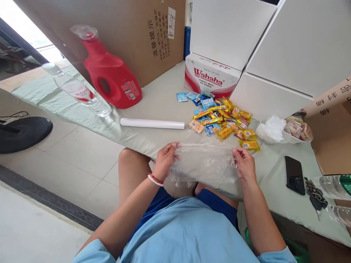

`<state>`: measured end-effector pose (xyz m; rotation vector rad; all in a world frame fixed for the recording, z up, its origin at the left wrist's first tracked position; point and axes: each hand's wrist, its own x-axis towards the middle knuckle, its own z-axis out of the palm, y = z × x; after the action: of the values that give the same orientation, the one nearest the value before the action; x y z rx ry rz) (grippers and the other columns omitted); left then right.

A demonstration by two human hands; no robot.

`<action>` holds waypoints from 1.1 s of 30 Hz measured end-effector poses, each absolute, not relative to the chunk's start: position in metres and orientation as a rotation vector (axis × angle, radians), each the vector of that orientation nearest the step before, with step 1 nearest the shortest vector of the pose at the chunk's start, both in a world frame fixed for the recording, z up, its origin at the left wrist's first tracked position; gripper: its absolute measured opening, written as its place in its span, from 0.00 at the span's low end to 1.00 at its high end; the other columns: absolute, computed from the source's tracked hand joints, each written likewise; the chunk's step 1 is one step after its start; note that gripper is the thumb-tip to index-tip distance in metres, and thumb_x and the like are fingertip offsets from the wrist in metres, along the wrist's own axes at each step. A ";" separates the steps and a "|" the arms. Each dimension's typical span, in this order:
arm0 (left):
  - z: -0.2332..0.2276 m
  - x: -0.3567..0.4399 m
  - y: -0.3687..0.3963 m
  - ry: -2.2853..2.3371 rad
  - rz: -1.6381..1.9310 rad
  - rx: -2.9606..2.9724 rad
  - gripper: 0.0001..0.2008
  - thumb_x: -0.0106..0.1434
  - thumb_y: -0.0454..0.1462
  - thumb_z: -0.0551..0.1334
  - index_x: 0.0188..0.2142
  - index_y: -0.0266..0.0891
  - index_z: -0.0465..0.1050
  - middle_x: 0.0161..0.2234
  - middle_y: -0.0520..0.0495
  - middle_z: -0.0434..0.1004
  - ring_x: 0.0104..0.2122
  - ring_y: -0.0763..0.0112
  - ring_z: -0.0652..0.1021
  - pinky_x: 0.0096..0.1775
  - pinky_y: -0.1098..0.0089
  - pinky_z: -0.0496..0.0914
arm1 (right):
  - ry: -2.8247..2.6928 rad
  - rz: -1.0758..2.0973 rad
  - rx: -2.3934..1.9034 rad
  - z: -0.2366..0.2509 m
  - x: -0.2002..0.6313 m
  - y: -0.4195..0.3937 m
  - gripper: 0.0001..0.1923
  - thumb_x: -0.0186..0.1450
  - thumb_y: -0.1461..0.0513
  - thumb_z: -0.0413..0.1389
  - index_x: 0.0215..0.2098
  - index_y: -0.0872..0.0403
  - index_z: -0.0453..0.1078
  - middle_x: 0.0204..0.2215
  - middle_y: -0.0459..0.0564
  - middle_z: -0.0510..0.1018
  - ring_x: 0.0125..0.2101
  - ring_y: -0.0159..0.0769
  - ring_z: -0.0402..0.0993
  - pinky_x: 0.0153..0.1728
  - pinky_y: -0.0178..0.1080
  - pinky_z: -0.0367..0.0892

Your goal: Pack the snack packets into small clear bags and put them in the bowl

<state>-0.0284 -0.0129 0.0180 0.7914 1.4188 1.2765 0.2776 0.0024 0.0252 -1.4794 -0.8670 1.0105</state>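
A clear plastic zip bag (204, 164) lies stretched across the table's front edge. My left hand (166, 159) pinches its upper left corner and my right hand (243, 164) pinches its upper right edge. Just beyond the bag sits a heap of small wrapped snacks (222, 118) in yellow, orange and blue packets. A white roll (152, 124) lies to the left of the heap.
A red detergent jug (112, 75) and a clear water bottle (79, 91) stand at the left. A Wahaha carton (211, 75), white boxes and cardboard boxes line the back. A bowl of snacks (297, 130), a crumpled bag, a phone (294, 174) and keys (314, 193) sit right.
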 end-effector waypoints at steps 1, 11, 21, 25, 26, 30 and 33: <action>0.016 -0.035 -0.014 1.506 1.249 0.813 0.24 0.62 0.52 0.65 0.46 0.36 0.78 0.39 0.43 0.81 0.22 0.76 0.72 0.22 0.73 0.59 | -0.874 0.992 -1.501 0.024 0.281 0.002 0.26 0.49 0.45 0.72 0.35 0.53 0.74 0.24 0.43 0.71 0.24 0.30 0.65 0.19 0.31 0.63; 0.049 0.011 -0.025 1.508 0.988 2.266 0.14 0.70 0.34 0.55 0.46 0.43 0.80 0.45 0.41 0.83 0.53 0.56 0.77 0.55 0.54 0.70 | -1.103 0.851 -1.595 0.006 0.288 -0.006 0.24 0.59 0.43 0.65 0.38 0.54 0.74 0.27 0.45 0.74 0.24 0.31 0.65 0.24 0.35 0.68; -0.015 0.018 -0.009 1.725 0.459 2.406 0.29 0.77 0.46 0.47 0.71 0.36 0.60 0.72 0.36 0.58 0.71 0.52 0.61 0.70 0.40 0.46 | -1.431 0.570 -1.966 0.011 0.363 -0.062 0.21 0.64 0.43 0.59 0.36 0.52 0.78 0.30 0.51 0.82 0.30 0.42 0.75 0.34 0.42 0.69; -0.013 0.019 -0.011 1.729 0.439 2.417 0.30 0.76 0.46 0.47 0.72 0.35 0.58 0.73 0.35 0.56 0.72 0.52 0.60 0.70 0.40 0.45 | -1.572 0.200 -1.808 0.039 0.347 -0.025 0.19 0.70 0.48 0.54 0.39 0.52 0.78 0.35 0.53 0.82 0.35 0.43 0.76 0.42 0.44 0.70; -0.013 0.019 -0.010 1.732 0.434 2.421 0.30 0.76 0.46 0.47 0.72 0.36 0.58 0.73 0.35 0.56 0.72 0.52 0.60 0.70 0.40 0.44 | -1.646 0.208 -1.719 0.044 0.335 -0.009 0.18 0.71 0.49 0.52 0.41 0.51 0.78 0.38 0.54 0.82 0.37 0.43 0.77 0.43 0.43 0.70; -0.015 0.020 -0.008 1.738 0.417 2.430 0.30 0.76 0.46 0.48 0.72 0.38 0.58 0.73 0.35 0.57 0.72 0.51 0.60 0.70 0.39 0.45 | -2.054 0.432 -1.642 0.042 0.279 0.055 0.15 0.68 0.55 0.58 0.50 0.51 0.78 0.50 0.57 0.81 0.45 0.47 0.77 0.45 0.43 0.70; -0.014 0.019 -0.008 1.765 0.412 2.405 0.30 0.75 0.46 0.49 0.72 0.40 0.58 0.72 0.35 0.58 0.71 0.51 0.61 0.70 0.38 0.44 | -2.168 0.567 -1.724 0.031 0.256 0.088 0.07 0.62 0.61 0.63 0.38 0.51 0.80 0.37 0.54 0.84 0.38 0.45 0.78 0.41 0.40 0.69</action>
<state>0.0195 -0.0084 -0.0144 2.4048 1.7651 0.4117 0.2565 0.0878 0.0307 -1.7236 -2.1683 0.5669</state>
